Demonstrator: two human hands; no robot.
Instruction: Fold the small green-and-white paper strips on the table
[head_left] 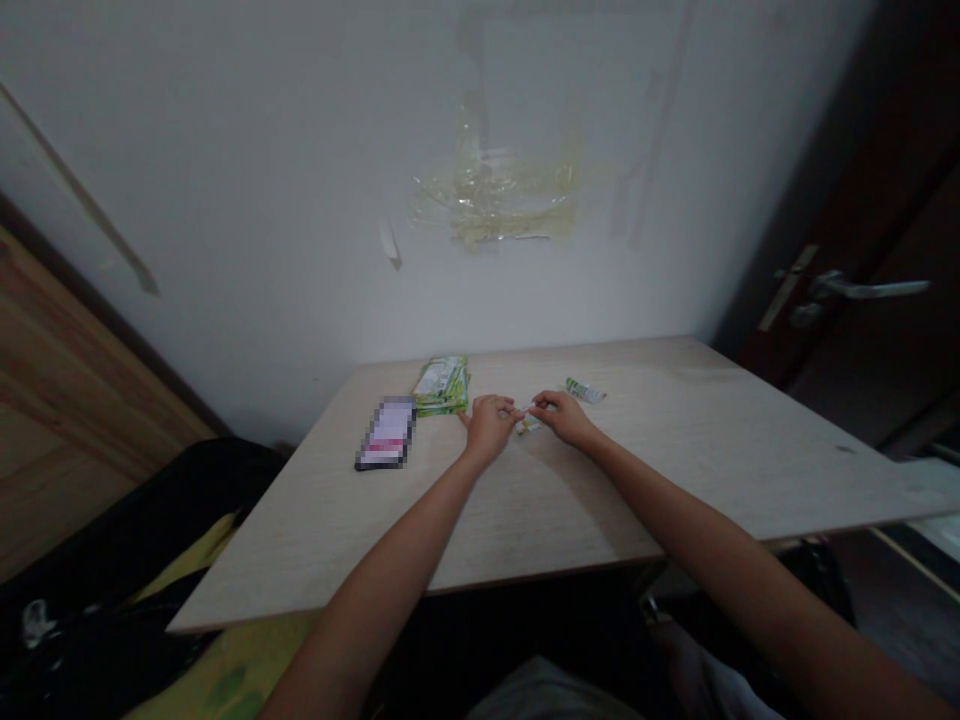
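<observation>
My left hand and my right hand meet above the middle of the table, fingertips almost touching. Between them is a small narrow white-and-green packet, pinched near its upper edge by the fingers of both hands. Part of it is hidden behind the fingertips, and its print is too small to read. Just beyond my right hand lies another narrow green-and-white packet, folded or rolled. To the left of my left hand, a stack of flat green-and-white packets rests near the wall.
A phone with its screen blurred lies left of the hands, beside the stack. The pale wooden table stands against a white wall with old clear tape. A dark door with a metal handle is at the right.
</observation>
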